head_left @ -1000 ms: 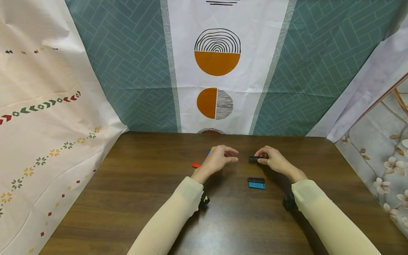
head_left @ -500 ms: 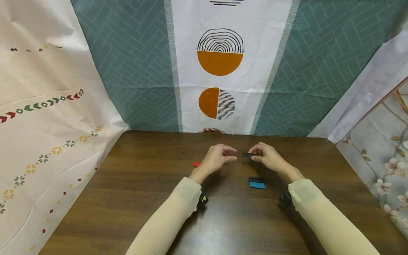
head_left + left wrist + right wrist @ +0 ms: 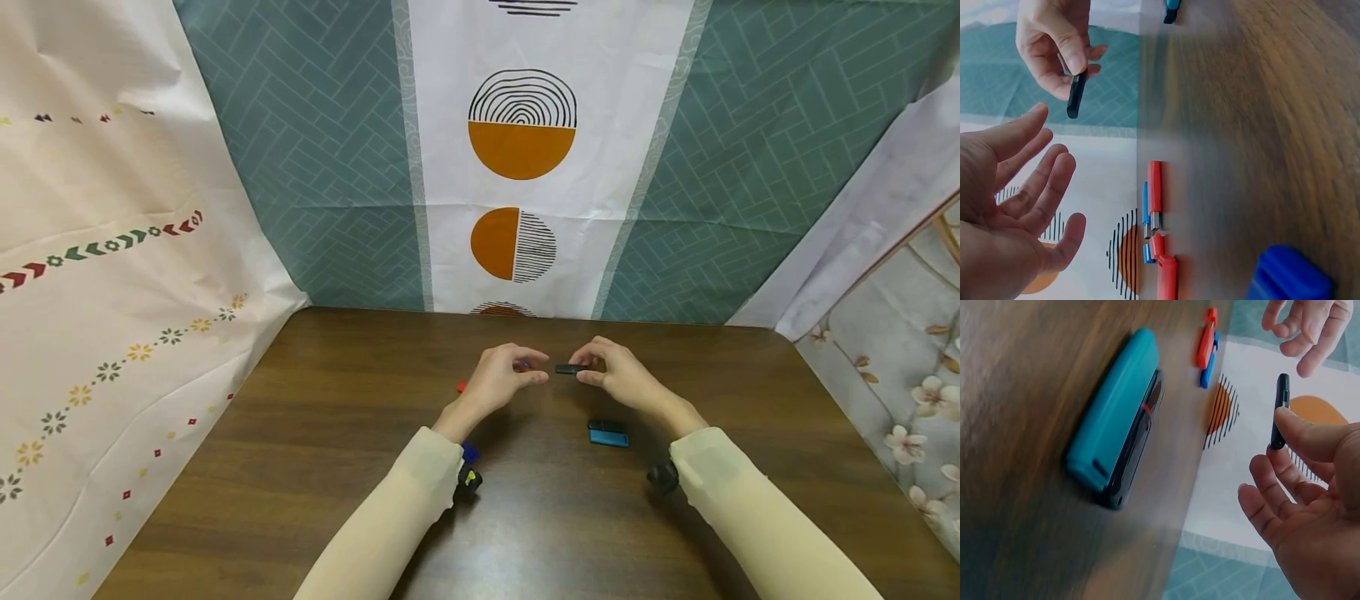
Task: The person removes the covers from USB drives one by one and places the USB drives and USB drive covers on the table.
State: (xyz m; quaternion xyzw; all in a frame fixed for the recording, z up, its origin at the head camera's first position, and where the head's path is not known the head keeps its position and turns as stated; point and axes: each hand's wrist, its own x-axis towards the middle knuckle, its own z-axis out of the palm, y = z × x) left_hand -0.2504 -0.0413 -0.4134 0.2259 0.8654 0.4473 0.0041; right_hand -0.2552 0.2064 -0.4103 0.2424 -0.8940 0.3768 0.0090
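My right hand (image 3: 618, 375) pinches a slim black USB stick (image 3: 570, 369) between thumb and fingers, held above the table with one end pointing left. Facing it, my left hand (image 3: 502, 375) holds nothing; its thumb and fingers are spread apart, just short of the stick's free end. In the left wrist view, a red USB stick (image 3: 1155, 184) and a blue USB stick (image 3: 1145, 203) lie side by side with metal plugs bare. A red cap (image 3: 1158, 245) and a blue cap (image 3: 1149, 253) lie by the plugs.
Nearer me on the brown table (image 3: 540, 533) lie a teal stick-like piece (image 3: 1119, 412) and a black one (image 3: 1138, 447), side by side. Another red piece (image 3: 1167, 278) and a blurred blue piece (image 3: 1288, 278) lie near the left hand. Patterned cloth (image 3: 337, 167) hangs behind the table.
My right hand has moved left with the black USB stick, closing the gap to the left hand. The left hand has shifted slightly left, still spread.
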